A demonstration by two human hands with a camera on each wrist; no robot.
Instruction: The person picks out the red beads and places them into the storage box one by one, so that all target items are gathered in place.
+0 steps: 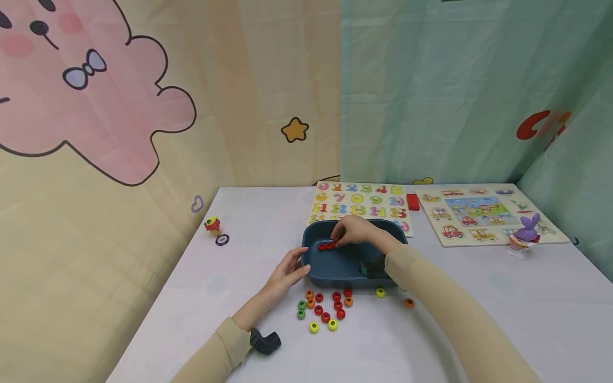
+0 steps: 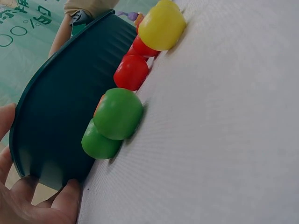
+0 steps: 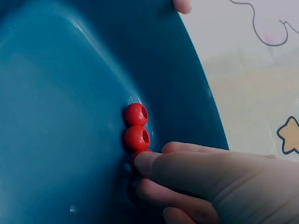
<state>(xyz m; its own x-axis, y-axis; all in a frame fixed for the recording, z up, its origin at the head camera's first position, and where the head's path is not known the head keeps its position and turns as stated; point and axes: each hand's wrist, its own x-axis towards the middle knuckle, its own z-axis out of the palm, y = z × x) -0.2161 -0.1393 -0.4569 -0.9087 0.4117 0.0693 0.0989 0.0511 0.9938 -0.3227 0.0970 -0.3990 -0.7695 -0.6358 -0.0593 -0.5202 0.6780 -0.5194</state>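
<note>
A dark blue plastic basin (image 1: 335, 266) stands on the table. My left hand (image 1: 286, 272) holds its left end, with a fingertip (image 3: 182, 5) over the rim and other fingers (image 2: 67, 200) against the outer wall. Inside the basin, my right hand (image 1: 356, 230) pinches a red bead (image 3: 140, 161) between thumb and fingers. That bead stands at the end of a short row with two more red beads (image 3: 137, 138), along the foot of the basin's wall. The holes of those two face sideways.
In front of the basin lie several loose beads: red (image 1: 325, 317), green (image 1: 301, 314), orange (image 1: 309, 293) and yellow (image 1: 313, 327). Behind it are a number board (image 1: 356, 199), a red block (image 1: 413, 202) and a vehicle puzzle board (image 1: 479, 213). Small toy figures (image 1: 213, 226) stand at both sides.
</note>
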